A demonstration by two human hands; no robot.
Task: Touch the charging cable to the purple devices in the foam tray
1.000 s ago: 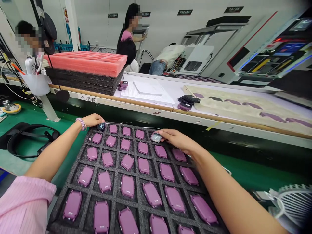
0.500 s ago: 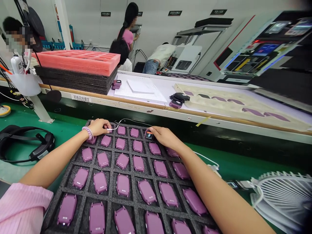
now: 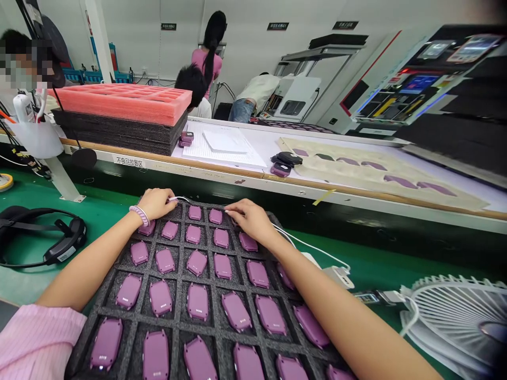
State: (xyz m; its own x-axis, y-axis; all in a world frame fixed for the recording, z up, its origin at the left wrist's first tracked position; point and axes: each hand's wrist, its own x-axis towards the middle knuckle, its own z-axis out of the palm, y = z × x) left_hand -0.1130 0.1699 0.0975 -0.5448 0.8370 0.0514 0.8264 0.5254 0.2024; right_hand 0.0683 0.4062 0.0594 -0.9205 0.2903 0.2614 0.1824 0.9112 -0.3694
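A black foam tray (image 3: 178, 277) holds rows of purple watch bodies (image 3: 197, 301), most lying back side up in their compartments. At the tray's far left corner, my left hand (image 3: 157, 203) pinches the end of a white cable (image 3: 181, 198). My right hand (image 3: 247, 217) is over the far edge, right of a purple watch body (image 3: 216, 215), its thumb and index finger pinched on something small and white that I cannot make out. The right hand and forearm hide parts of the right-hand compartments.
Behind the tray runs a raised shelf (image 3: 214, 168) with stacked foam trays (image 3: 122, 113), papers (image 3: 225, 142) and a beige tray (image 3: 356, 163). A black headset (image 3: 59, 237) lies left; a white fan (image 3: 455, 311) and cables are right. Several people are beyond.
My right hand has moved slightly left, and the lit watch screen by its fingertips is no longer visible. The white cable's loop between the hands has dropped from view. The view has shifted slightly.
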